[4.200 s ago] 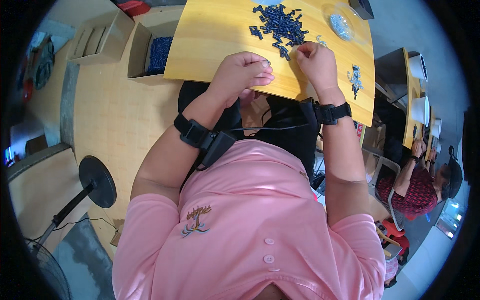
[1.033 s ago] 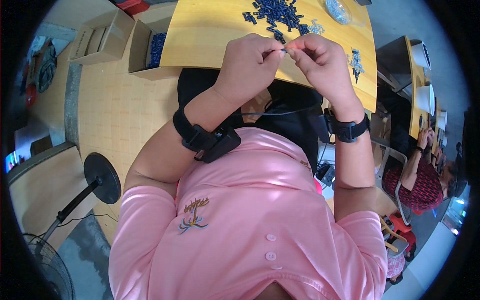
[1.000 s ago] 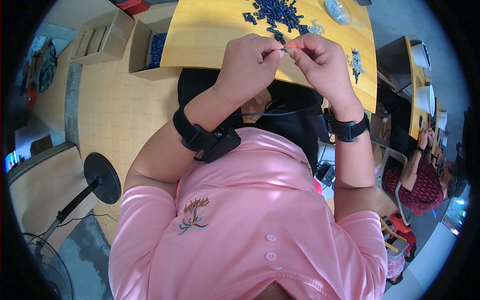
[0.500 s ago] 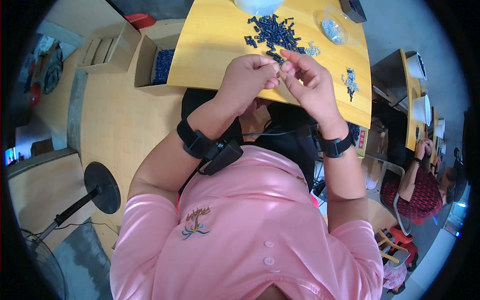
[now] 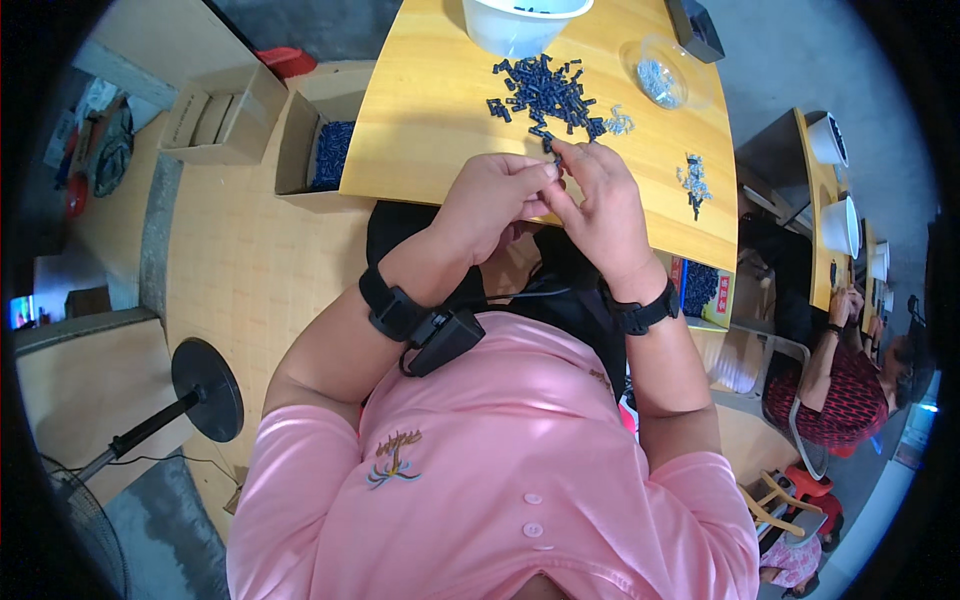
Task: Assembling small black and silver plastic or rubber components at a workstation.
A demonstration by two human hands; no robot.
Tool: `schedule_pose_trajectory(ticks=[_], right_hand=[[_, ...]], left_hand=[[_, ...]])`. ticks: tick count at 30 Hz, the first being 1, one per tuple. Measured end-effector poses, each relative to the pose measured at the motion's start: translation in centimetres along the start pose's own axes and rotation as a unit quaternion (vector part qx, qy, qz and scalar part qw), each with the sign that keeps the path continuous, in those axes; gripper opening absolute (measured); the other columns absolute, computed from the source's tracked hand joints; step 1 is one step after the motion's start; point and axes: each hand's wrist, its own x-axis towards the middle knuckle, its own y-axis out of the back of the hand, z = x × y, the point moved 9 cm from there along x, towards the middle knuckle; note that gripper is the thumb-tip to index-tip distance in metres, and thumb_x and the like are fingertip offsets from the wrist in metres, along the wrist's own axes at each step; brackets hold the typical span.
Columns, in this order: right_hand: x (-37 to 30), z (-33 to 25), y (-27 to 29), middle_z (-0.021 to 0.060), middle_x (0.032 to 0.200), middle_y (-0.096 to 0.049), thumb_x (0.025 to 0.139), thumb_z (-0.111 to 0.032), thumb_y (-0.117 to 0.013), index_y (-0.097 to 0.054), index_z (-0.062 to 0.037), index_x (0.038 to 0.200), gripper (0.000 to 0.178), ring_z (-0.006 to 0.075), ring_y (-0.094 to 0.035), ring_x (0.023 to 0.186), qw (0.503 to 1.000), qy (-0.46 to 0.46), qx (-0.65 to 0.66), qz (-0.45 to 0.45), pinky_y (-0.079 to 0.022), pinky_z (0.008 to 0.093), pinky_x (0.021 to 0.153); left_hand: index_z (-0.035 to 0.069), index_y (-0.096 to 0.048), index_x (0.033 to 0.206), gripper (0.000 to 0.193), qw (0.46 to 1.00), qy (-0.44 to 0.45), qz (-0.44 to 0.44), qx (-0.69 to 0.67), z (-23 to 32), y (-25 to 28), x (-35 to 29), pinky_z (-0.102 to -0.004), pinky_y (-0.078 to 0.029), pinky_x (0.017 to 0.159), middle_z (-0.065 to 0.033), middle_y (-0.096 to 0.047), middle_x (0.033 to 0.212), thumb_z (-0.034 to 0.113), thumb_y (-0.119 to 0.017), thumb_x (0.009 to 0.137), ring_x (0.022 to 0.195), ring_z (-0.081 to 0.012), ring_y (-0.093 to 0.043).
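My left hand (image 5: 490,198) and my right hand (image 5: 607,205) meet above the near edge of the yellow table (image 5: 410,130). Thumbs and fingers of both are pinched together, the fingertips touching. A small black part (image 5: 557,159) shows as a dark bit between them; most of it is covered by the fingers. Just beyond the fingertips lies a loose heap of short black plastic parts (image 5: 548,90). Small silvery metal pieces (image 5: 619,121) lie at the heap's right side. Farther right is another little pile of silvery pieces (image 5: 692,178) with a few black parts at its near end.
At the table's far side stand a white tub (image 5: 520,32), a clear round dish (image 5: 675,92) of silvery pieces and a dark box (image 5: 694,28). Cardboard boxes (image 5: 222,125) stand at left, a fan stand (image 5: 207,390) lower left. A co-worker (image 5: 835,395) sits at another table on the right.
Both hands have come slightly nearer to me and closer together, my right fingers now more folded. The view has shifted, so more of the white tub shows.
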Motion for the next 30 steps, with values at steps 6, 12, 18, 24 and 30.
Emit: schedule_pose_trajectory(ticks=[6, 12, 18, 24, 30], right_hand=[[-0.3, -0.9, -0.3, 0.0179, 0.088, -0.059, 0.076, -0.012, -0.062, -0.058, 0.0035, 0.099, 0.028, 0.0331, -0.057, 0.083, 0.998, 0.043, -0.020, -0.033, -0.047, 0.0384, 0.074], [-0.7, -1.7, -0.3, 0.0177, 0.083, -0.058, 0.077, -0.012, -0.061, -0.058, 0.0038, 0.096, 0.025, 0.0332, -0.056, 0.081, 0.997, 0.071, -0.011, -0.040, -0.047, 0.0384, 0.073], [0.5, -2.7, 0.9, 0.0150, 0.071, -0.053, 0.079, -0.020, -0.058, -0.055, -0.0003, 0.074, 0.020, 0.0312, -0.055, 0.071, 0.987, 0.099, -0.119, -0.032, -0.046, 0.0384, 0.063], [-0.3, -3.2, -0.4, 0.0132, 0.062, -0.050, 0.078, -0.022, -0.058, -0.053, -0.0036, 0.066, 0.023, 0.0295, -0.055, 0.058, 0.971, 0.134, -0.154, -0.119, -0.045, 0.0387, 0.055], [-0.7, -3.9, -0.7, 0.0125, 0.061, -0.048, 0.065, -0.017, -0.064, -0.051, -0.0041, 0.064, 0.018, 0.0304, -0.051, 0.054, 0.980, 0.118, -0.125, -0.095, -0.043, 0.0387, 0.053]], left_hand=[[-0.003, -0.065, 0.089, 0.019, 0.998, -0.026, 0.007, 0.059, 0.0, 0.3, -0.3, -0.0223, -0.049, 0.068, -0.0062, -0.065, 0.080, 0.015, -0.059, 0.086, 0.072, -0.0102, -0.060], [-0.005, -0.065, 0.088, 0.019, 0.991, -0.067, 0.011, 0.112, 0.4, 0.0, -0.9, -0.0226, -0.049, 0.064, -0.0060, -0.064, 0.077, 0.012, -0.057, 0.087, 0.066, -0.0088, -0.058], [-0.005, -0.066, 0.086, 0.018, 0.984, -0.055, 0.019, 0.167, 1.6, 0.1, -1.3, -0.0226, -0.049, 0.064, -0.0056, -0.064, 0.075, 0.011, -0.057, 0.086, 0.068, -0.0093, -0.059], [-0.004, -0.068, 0.077, 0.020, 0.983, -0.081, 0.029, 0.161, 1.2, -0.2, -2.2, -0.0203, -0.043, 0.052, -0.0051, -0.061, 0.061, 0.011, -0.057, 0.082, 0.054, -0.0078, -0.054], [-0.006, -0.067, 0.083, 0.016, 0.948, -0.078, 0.032, 0.307, 1.6, 0.2, -2.8, -0.0211, -0.044, 0.056, -0.0029, -0.063, 0.068, 0.006, -0.056, 0.083, 0.060, -0.0070, -0.055]])
